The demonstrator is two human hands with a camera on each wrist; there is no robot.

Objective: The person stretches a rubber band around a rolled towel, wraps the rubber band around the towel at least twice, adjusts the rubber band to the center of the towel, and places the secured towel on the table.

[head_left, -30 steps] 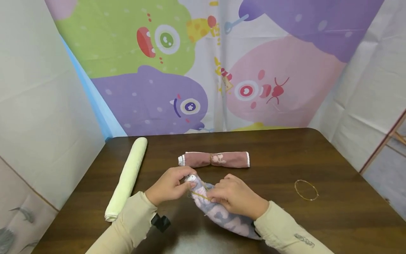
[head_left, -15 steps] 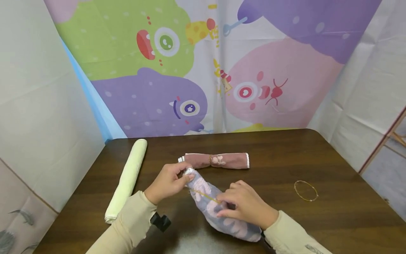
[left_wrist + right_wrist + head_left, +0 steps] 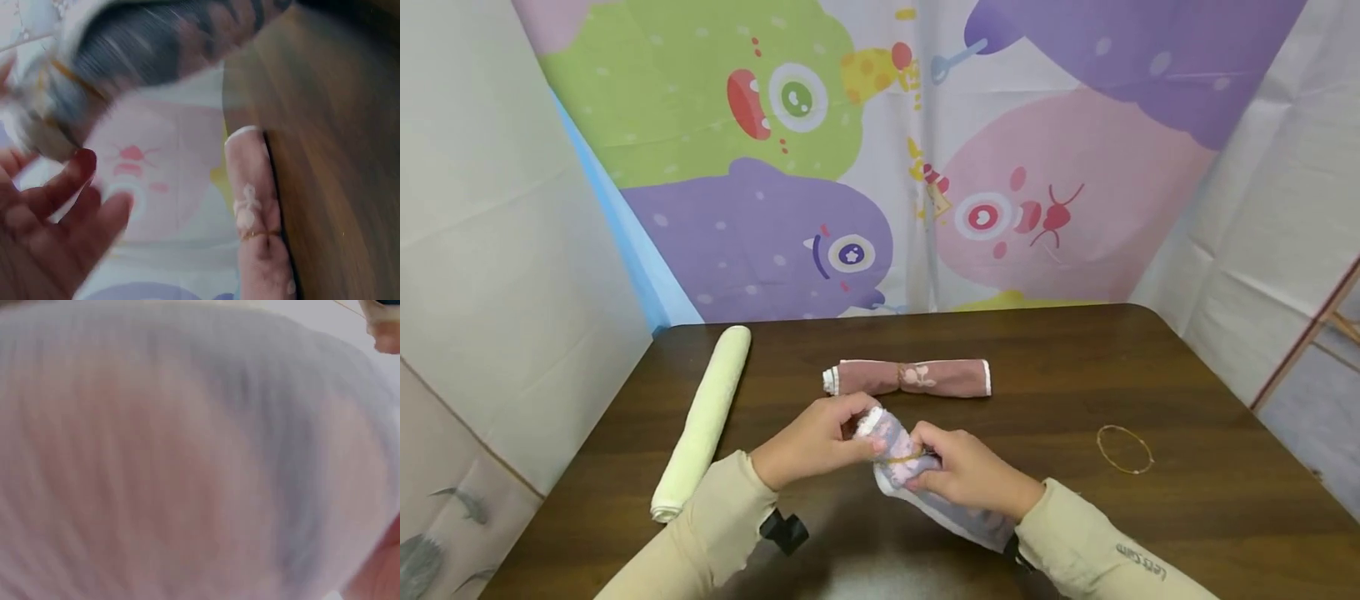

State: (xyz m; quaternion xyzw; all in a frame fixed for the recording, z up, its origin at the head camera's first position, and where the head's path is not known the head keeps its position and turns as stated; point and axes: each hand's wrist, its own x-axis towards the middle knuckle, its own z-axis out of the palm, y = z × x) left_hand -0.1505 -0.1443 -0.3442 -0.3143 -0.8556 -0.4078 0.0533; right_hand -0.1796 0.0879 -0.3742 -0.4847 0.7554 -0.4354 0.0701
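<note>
A rolled grey-and-pink patterned towel (image 3: 958, 518) slants between my two hands above the table. My left hand (image 3: 816, 442) holds its upper left end, thumb in front and fingers behind. Close beside it, my right hand (image 3: 973, 471) grips the towel just below a yellow rubber band (image 3: 901, 459), which crosses the roll. In the left wrist view the towel (image 3: 162, 50) is blurred, and the left fingertips (image 3: 84, 164) are at its banded end. Towel cloth (image 3: 175, 456) fills most of the right wrist view and hides most of the right hand.
A dusky pink rolled towel (image 3: 865, 377), banded at its middle, lies behind my hands. To the left is a pale yellow rolled towel (image 3: 703, 417). A loose rubber band (image 3: 1123, 450) lies on the brown table (image 3: 1210, 500) at right. A cartoon cloth (image 3: 820, 192) hangs behind.
My right hand first drew the band down along the towel, then came back up toward my left hand and took hold of the roll. The towel has turned, showing its pale edge.
</note>
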